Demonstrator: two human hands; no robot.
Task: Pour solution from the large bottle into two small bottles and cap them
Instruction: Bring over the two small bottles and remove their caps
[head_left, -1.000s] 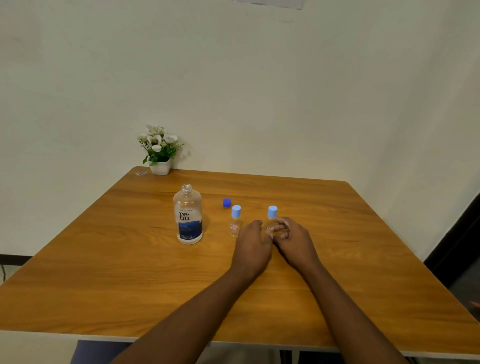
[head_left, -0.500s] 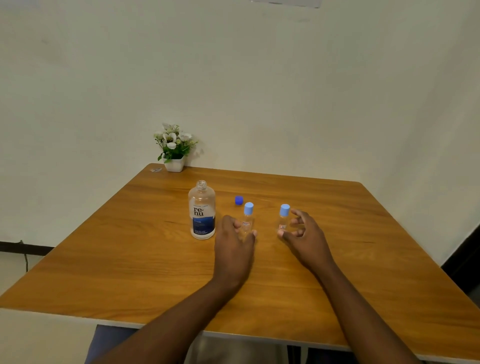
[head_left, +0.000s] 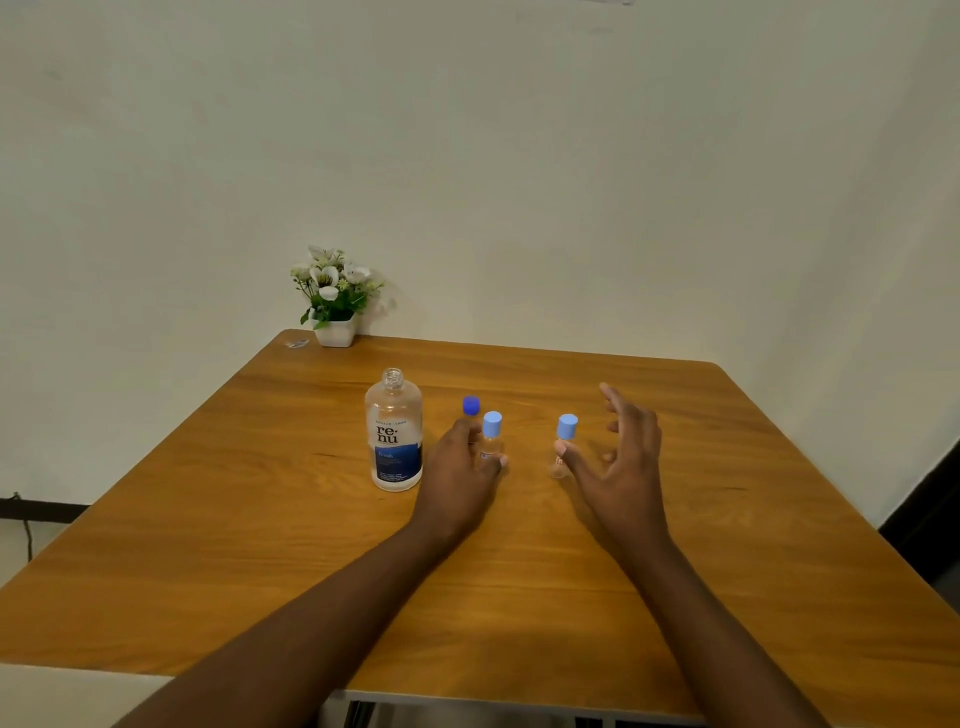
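Left hand (head_left: 457, 470) wraps left small bottle (head_left: 491, 439), centre frame | right hand (head_left: 621, 457) spread beside right small bottle (head_left: 566, 428) | risk: thumb brush could topple it; large bottle (head_left: 393, 436) uncapped

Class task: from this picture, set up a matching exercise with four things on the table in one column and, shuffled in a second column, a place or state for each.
Things
1. large bottle
2. dark blue cap
3. right small bottle
4. flower pot

Places and states
A. at the far left corner of the table
B. light blue cap on
C. neck open, no cap
D. lying loose on the table

Pairs: 1-C, 2-D, 3-B, 4-A
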